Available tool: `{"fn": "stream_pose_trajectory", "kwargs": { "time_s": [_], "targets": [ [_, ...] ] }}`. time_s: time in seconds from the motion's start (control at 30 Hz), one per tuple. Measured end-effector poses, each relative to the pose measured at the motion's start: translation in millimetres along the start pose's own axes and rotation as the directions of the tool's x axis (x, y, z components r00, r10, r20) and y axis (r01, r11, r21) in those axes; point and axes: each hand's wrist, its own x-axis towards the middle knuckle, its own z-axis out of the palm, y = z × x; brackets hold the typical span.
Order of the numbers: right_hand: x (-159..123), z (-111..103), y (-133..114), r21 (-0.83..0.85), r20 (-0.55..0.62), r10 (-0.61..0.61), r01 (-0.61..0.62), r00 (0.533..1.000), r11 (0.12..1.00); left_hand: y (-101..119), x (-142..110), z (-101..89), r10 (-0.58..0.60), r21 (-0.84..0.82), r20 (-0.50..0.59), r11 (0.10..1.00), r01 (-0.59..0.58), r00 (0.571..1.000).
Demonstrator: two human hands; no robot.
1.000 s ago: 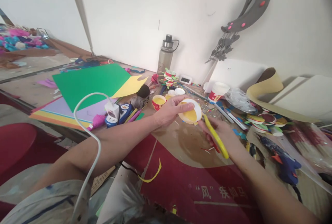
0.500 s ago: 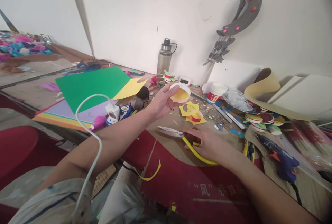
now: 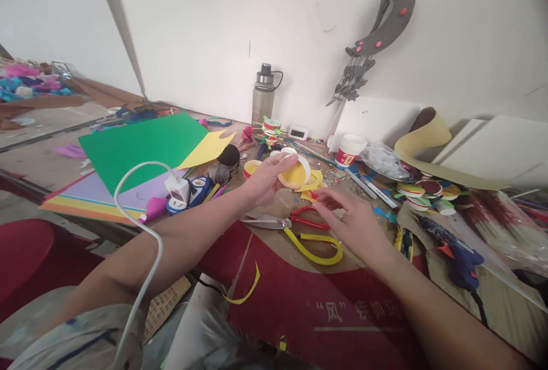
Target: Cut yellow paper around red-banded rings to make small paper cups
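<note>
My left hand (image 3: 270,179) grips a shallow cut paper-cup ring (image 3: 303,164), white at the rim with yellow inside, just above the table. My right hand (image 3: 349,218) is empty, its fingers loosely bent and apart, the fingertips beside a yellow paper scrap (image 3: 315,177) with a cut-out. Below the hands lie scissors (image 3: 285,223) with one red and one yellow handle, the blades pointing left. The red handle is close to my right fingers. Another yellow-lined ring (image 3: 251,168) sits behind my left wrist, partly hidden.
A white cable (image 3: 157,238) arches over my left forearm from a charger (image 3: 177,189). Green card (image 3: 143,150) covers the left side. Behind stand a bottle (image 3: 263,99) and paper cups (image 3: 350,150). Right lie markers (image 3: 377,190), a utility knife (image 3: 405,240) and a glue gun (image 3: 456,253).
My right hand has let go of the scissors, which now lie flat on the table, and has moved up toward the yellow scrap. My left hand has lowered slightly with the ring.
</note>
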Motion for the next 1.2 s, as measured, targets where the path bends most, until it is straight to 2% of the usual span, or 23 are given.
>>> {"fn": "stream_pose_trajectory", "kwargs": {
  "time_s": [0.1, 0.27, 0.37, 0.5, 0.77, 0.9, 1.07, 1.2],
  "targets": [
    [1.8, 2.5, 3.1, 0.121, -0.137, 0.148, -0.132, 0.979, 0.984, -4.1, -3.0, 3.0, -0.053, 0.022, 0.043, 0.998, 0.052, 0.998],
    [1.1, 10.8, 2.7, 0.233, -0.116, 0.278, -0.246, 0.954, 0.941, -9.7, -10.8, 10.4, -0.109, 0.036, 0.115, 0.994, 0.105, 0.987],
    [0.8, 12.8, 3.9, 0.283, -0.101, 0.309, -0.271, 0.946, 0.920, -10.0, -13.9, 13.3, -0.125, 0.051, 0.148, 0.992, 0.119, 0.981],
    [1.4, 12.3, 4.0, 0.335, -0.142, 0.346, -0.284, 0.928, 0.899, -8.6, -14.9, 13.9, -0.119, 0.070, 0.163, 0.992, 0.109, 0.979],
    [3.3, 9.9, -2.4, 0.373, -0.212, 0.349, -0.254, 0.913, 0.892, -11.0, -13.8, 10.8, -0.063, 0.142, 0.109, 0.989, 0.047, 0.992],
    [3.0, 9.2, -3.3, 0.386, -0.199, 0.353, -0.258, 0.914, 0.886, -10.2, -13.8, 11.3, -0.095, 0.092, 0.131, 0.992, 0.083, 0.987],
    [2.1, 10.8, -5.8, 0.390, -0.185, 0.319, -0.229, 0.929, 0.892, -10.3, -14.0, 11.2, -0.183, 0.113, 0.233, 0.981, 0.160, 0.955],
    [0.6, 10.2, -8.4, 0.437, -0.196, 0.288, -0.179, 0.937, 0.881, -9.6, -12.0, 10.2, -0.148, 0.025, 0.200, 0.989, 0.146, 0.969]
  ]
}}
